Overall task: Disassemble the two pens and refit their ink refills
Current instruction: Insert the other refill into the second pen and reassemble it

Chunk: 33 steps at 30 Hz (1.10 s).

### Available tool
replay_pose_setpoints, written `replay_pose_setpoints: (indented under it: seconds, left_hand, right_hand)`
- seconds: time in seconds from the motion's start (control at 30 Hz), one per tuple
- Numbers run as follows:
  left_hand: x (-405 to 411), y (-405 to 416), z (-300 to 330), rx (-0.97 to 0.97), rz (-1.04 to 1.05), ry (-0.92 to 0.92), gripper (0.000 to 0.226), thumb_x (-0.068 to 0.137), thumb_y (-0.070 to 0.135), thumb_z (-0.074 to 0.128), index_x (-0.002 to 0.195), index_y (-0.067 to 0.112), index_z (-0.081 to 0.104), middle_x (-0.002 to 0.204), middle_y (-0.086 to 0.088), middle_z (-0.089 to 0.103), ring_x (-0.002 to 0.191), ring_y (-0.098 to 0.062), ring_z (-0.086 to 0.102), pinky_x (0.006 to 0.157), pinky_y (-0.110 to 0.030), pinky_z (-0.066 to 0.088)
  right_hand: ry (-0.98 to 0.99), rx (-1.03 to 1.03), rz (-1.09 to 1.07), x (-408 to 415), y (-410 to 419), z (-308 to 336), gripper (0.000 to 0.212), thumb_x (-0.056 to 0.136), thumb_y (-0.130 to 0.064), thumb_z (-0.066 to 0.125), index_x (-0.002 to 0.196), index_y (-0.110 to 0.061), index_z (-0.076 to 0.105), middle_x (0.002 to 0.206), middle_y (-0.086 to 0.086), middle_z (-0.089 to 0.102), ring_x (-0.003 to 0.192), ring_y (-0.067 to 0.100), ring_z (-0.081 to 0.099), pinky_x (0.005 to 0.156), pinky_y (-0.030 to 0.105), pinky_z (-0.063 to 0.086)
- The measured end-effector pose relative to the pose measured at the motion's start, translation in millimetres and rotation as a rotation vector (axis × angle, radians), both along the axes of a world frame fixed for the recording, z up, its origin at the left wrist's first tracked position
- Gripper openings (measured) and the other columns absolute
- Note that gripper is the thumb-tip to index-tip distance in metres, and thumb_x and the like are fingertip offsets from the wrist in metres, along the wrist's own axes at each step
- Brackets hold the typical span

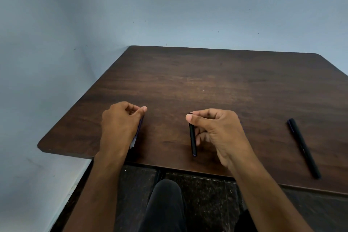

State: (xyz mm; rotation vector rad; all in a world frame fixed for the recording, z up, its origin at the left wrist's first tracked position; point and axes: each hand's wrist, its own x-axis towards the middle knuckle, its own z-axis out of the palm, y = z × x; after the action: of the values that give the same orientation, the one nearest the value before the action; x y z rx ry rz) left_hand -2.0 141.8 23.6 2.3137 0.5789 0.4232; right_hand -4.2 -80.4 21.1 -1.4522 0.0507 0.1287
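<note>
Pen parts sit pinched in both hands over the table (216, 84), black barrel (192, 138) in my right hand (216, 130), another piece (138, 130) in my left hand (120, 122), second pen (303, 147) untouched, so I judge disassembly underway, refill extraction next.

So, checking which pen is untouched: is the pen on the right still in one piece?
Looks whole: the pen lies flat on the table, unbroken end to end, clear of both hands.

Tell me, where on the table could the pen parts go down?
The far half of the table is bare. There is also room between the right hand and the black pen. It is tighter between the left hand and the right.
</note>
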Motion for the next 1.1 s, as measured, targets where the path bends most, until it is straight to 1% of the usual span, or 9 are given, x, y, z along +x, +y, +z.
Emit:
replay_pose_setpoints:
  seconds: [0.2, 0.3, 0.4, 0.5, 0.6, 0.7, 0.8, 0.93, 1.1]
  left_hand:
    - [-23, -65, 15, -0.309, -0.422, -0.170, 0.010, 0.087, 0.035, 0.072, 0.085, 0.027, 0.078, 0.081, 0.018, 0.076, 0.080, 0.009, 0.067, 0.067, -0.005, 0.048]
    - [-30, -101, 18, -0.512, -0.651, -0.085, 0.012, 0.086, 0.032, 0.074, 0.096, 0.026, 0.078, 0.084, 0.012, 0.079, 0.082, -0.001, 0.073, 0.073, -0.013, 0.054]
    - [-29, -122, 16, -0.628, -0.652, -0.060, 0.021, 0.081, 0.024, 0.081, 0.101, 0.022, 0.076, 0.081, 0.003, 0.080, 0.080, -0.010, 0.076, 0.073, -0.021, 0.059]
    - [-24, -133, 14, -0.471, -0.613, -0.113, 0.023, 0.077, 0.023, 0.084, 0.099, 0.027, 0.077, 0.080, 0.010, 0.079, 0.079, -0.004, 0.075, 0.072, -0.022, 0.059]
    - [-21, -134, 14, -0.198, -0.573, -0.210, 0.022, 0.079, 0.029, 0.081, 0.100, 0.033, 0.078, 0.082, 0.023, 0.075, 0.080, 0.012, 0.067, 0.071, -0.006, 0.050]
    - [-22, -132, 16, -0.067, -0.539, -0.216, 0.023, 0.083, 0.031, 0.077, 0.104, 0.039, 0.075, 0.087, 0.034, 0.066, 0.092, 0.021, 0.058, 0.078, 0.005, 0.039]
    - [-22, -133, 13, -0.022, -0.528, -0.211, 0.024, 0.084, 0.027, 0.077, 0.106, 0.037, 0.075, 0.092, 0.031, 0.066, 0.095, 0.023, 0.055, 0.077, 0.006, 0.036]
    - [-22, -137, 6, -0.001, -0.523, -0.181, 0.023, 0.085, 0.025, 0.076, 0.107, 0.034, 0.076, 0.097, 0.026, 0.068, 0.089, 0.027, 0.051, 0.077, 0.008, 0.032]
    - [-21, -137, 2, 0.005, -0.538, -0.172, 0.024, 0.084, 0.023, 0.077, 0.105, 0.033, 0.077, 0.099, 0.022, 0.071, 0.092, 0.018, 0.055, 0.077, 0.007, 0.033]
  right_hand:
    - [-0.038, 0.042, -0.075, 3, -21, 5, 0.019, 0.078, -0.010, 0.087, 0.089, -0.001, 0.075, 0.062, 0.012, 0.072, 0.048, 0.023, 0.063, 0.048, 0.034, 0.057]
    - [-0.073, 0.039, -0.136, 1, -32, 11, 0.022, 0.078, -0.008, 0.086, 0.091, 0.002, 0.071, 0.063, 0.015, 0.074, 0.046, 0.024, 0.065, 0.042, 0.031, 0.055]
    - [-0.098, -0.009, -0.196, -1, -45, 15, 0.024, 0.078, -0.009, 0.086, 0.093, 0.002, 0.071, 0.069, 0.015, 0.078, 0.050, 0.029, 0.068, 0.044, 0.034, 0.058]
    - [-0.088, 0.023, -0.191, -3, -58, 17, 0.026, 0.079, -0.010, 0.085, 0.094, 0.004, 0.070, 0.069, 0.017, 0.077, 0.051, 0.028, 0.069, 0.046, 0.035, 0.060]
    - [-0.062, -0.016, -0.174, -3, -78, 21, 0.022, 0.081, -0.016, 0.084, 0.088, 0.002, 0.074, 0.065, 0.013, 0.074, 0.048, 0.020, 0.067, 0.041, 0.030, 0.056]
    - [-0.048, -0.539, -0.258, 4, -104, 18, 0.023, 0.083, -0.025, 0.084, 0.071, -0.009, 0.074, 0.051, 0.004, 0.068, 0.036, 0.013, 0.058, 0.037, 0.023, 0.047]
    - [0.059, -0.952, -0.271, 13, -114, 12, 0.030, 0.082, -0.033, 0.081, 0.072, -0.006, 0.072, 0.063, 0.012, 0.070, 0.053, 0.025, 0.067, 0.055, 0.034, 0.060]
    - [0.127, -1.133, -0.226, 19, -100, 5, 0.043, 0.078, -0.043, 0.082, 0.066, -0.014, 0.052, 0.068, 0.006, 0.055, 0.059, 0.023, 0.056, 0.048, 0.027, 0.042]
    - [0.094, -1.217, -0.217, 27, -91, 6, 0.040, 0.084, -0.023, 0.073, 0.063, -0.017, 0.039, 0.064, 0.003, 0.038, 0.051, 0.016, 0.034, 0.040, 0.024, 0.023]
